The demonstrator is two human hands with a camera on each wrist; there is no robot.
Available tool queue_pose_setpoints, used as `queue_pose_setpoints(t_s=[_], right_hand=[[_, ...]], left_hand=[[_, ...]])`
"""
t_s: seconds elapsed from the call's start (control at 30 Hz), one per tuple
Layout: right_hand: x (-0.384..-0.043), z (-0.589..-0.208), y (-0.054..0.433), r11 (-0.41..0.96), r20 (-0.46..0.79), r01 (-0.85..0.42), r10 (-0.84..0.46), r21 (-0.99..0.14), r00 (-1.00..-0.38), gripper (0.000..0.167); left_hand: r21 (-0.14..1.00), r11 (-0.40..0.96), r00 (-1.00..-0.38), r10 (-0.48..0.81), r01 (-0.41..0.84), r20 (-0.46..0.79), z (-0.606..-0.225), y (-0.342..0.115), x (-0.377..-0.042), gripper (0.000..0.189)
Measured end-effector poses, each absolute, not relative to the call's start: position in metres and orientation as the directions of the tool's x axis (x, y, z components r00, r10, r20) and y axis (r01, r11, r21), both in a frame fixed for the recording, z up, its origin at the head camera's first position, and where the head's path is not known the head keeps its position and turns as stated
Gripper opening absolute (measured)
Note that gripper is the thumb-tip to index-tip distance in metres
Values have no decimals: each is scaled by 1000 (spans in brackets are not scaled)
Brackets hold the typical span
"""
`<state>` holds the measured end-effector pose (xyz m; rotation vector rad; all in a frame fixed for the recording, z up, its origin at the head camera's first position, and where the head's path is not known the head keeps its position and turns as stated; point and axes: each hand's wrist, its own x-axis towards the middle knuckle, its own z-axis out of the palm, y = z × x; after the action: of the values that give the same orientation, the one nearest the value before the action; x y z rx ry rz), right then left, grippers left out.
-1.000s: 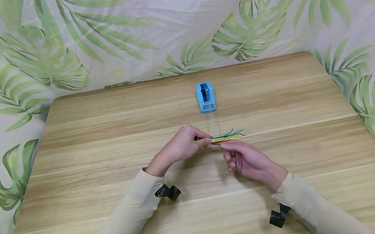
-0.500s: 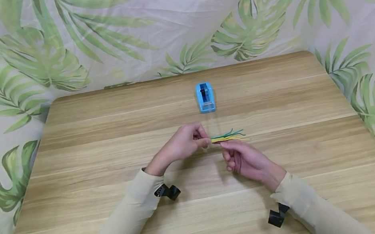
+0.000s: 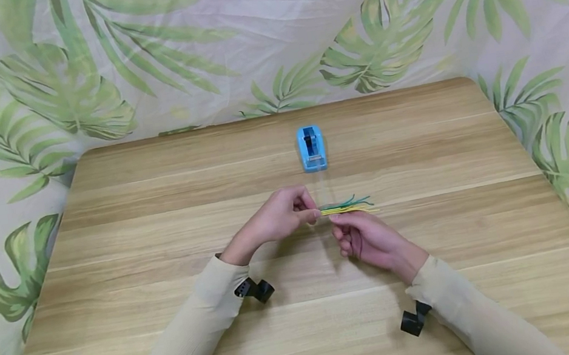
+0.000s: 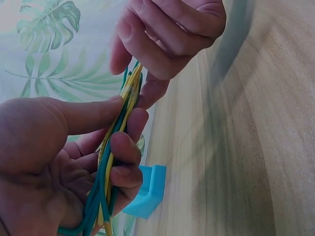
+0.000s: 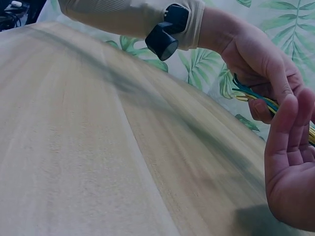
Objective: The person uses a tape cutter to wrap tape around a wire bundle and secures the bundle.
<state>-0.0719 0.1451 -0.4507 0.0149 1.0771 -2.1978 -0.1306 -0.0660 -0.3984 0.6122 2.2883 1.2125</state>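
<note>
A bundle of thin green and yellow wires [image 3: 349, 209] lies across between the two hands, above the table. My left hand [image 3: 283, 214] pinches it near its left part; in the left wrist view the wires [image 4: 106, 169] run along the palm under curled fingers. Clear tape [image 4: 129, 91] shows around the bundle just past the thumb. My right hand [image 3: 368, 240] holds the bundle from the near side, thumb and forefinger at the taped part, other fingers curled. A clear tape strip [image 3: 323, 187] stretches from the blue tape dispenser [image 3: 311, 147] to the bundle.
The wooden table [image 3: 153, 185] reaches back to a leaf-printed cloth [image 3: 263, 33]. Each forearm wears a small black camera, the left camera [image 3: 255, 291] and the right camera [image 3: 415, 319]. Dark objects [image 5: 19, 14] stand beyond the table edge in the right wrist view.
My right hand has shifted slightly left along the bundle, closer to my left hand. The left forefinger has curled in from its straighter pose. The dispenser has stayed in place.
</note>
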Motion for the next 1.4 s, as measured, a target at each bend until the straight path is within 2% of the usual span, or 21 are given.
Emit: queue_pose_setpoints(t_s=[0.3,0.5,0.57,0.77,0.9,1.17,1.4], right_hand=[[-74,-454,154,-416,-321,585,-549,-696,-772,21],[-78,-454,172,-356,-364,596,-537,-720,-761,18],[-82,-453,179,-330,-380,600,-533,-729,-756,26],[-102,-447,197,-218,-424,620,-559,-754,-712,63],[-116,-443,201,-105,-471,637,-585,-764,-661,72],[-131,-436,195,99,-553,631,-599,-769,-580,63],[-133,-435,191,215,-561,553,-579,-805,-591,52]], left_hand=[[845,507,-790,583,173,-188,-400,-66,-131,10],[843,504,-794,583,188,-172,-400,-69,-131,9],[840,507,-800,577,194,-164,-401,-70,-131,10],[826,521,-809,569,216,-147,-403,-71,-132,10],[818,525,-806,576,236,-137,-406,-72,-131,11],[807,501,-782,617,311,-82,-410,-70,-131,10],[758,525,-781,624,386,-34,-411,-69,-129,10]])
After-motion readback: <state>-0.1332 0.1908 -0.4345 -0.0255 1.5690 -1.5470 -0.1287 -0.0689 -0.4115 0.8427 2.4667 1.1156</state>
